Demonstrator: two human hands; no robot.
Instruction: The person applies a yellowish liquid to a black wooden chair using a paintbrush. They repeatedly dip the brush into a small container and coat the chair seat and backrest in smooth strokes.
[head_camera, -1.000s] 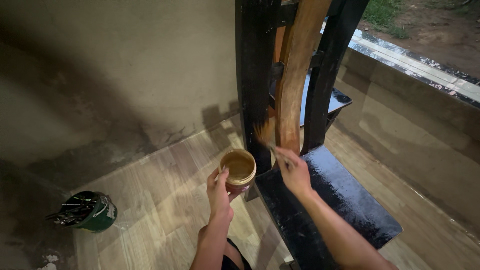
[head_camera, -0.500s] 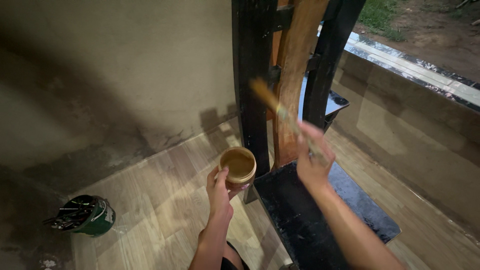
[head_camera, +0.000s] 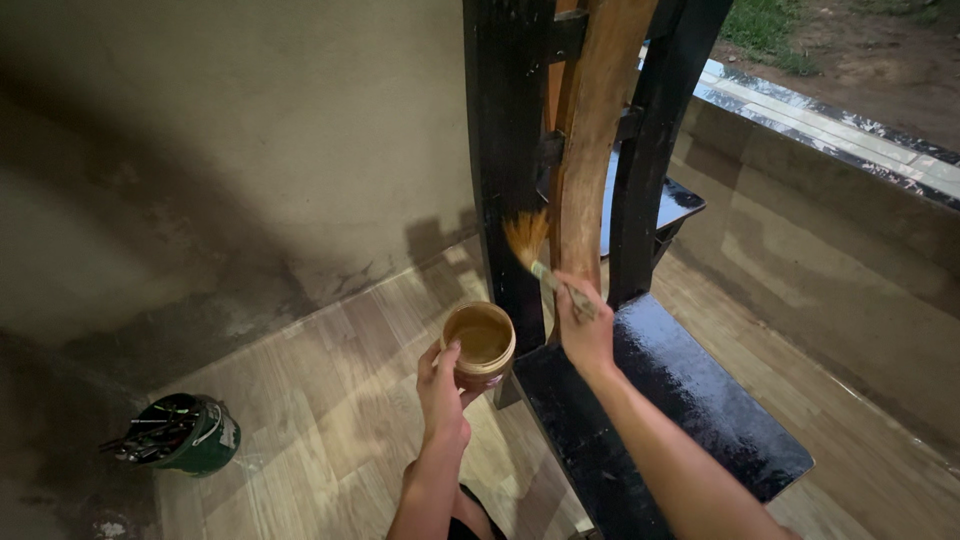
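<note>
— So what has moved in the last second?
— The right hand. Half a second ago it was lifted, the paintbrush raised and clear of the wood; now it has dropped back low, as it was a second ago, fingers closed round the handle, bristles fanned up and to its left against the edge of the brown centre slat. I'd judge a stroke is running along that slat.
— And the other hand?
— The left hand has hardly shifted. It is wrapped round a small round jar of brown liquid, open mouth up, just left of and below the brush hand.
— How are the arms set?
— Both forearms reach forward from the bottom edge, the right one passing over the glossy black seat beneath it.
— Further out?
— Black uprights flank the slat above the hands. Well off to the left, on the wood-pattern floor, stands a green can full of tools, before a plastered wall.
</note>
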